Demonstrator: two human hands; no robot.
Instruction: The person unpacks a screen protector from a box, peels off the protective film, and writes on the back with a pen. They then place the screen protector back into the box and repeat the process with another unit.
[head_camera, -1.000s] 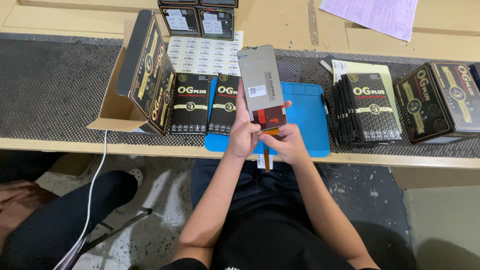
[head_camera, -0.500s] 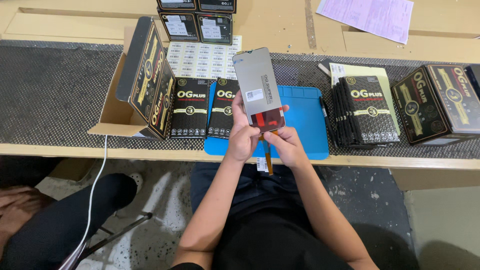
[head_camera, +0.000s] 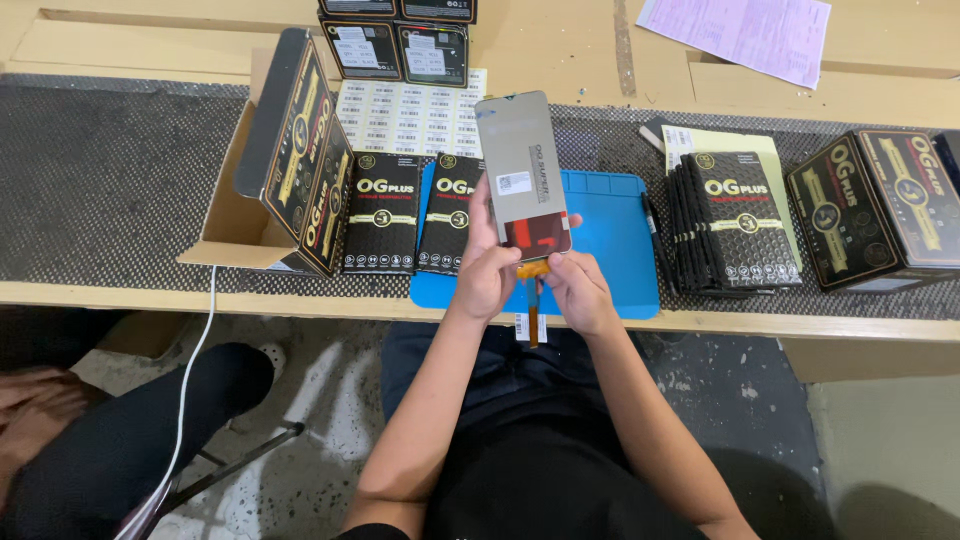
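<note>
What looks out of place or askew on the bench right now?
One black carton stands tilted on edge in the open cardboard box, unlike the flat cartons beside it. Both hands, left hand and right hand, hold the grey screen panel; no damage is visible.

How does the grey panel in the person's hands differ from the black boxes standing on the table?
The grey panel is thin, plain and unboxed, with an orange ribbon hanging from its lower end; the black boxes are thicker, with gold print. The panel is held up by the left hand and right hand; the boxes rest on the table. Both are tall rectangles.
</note>
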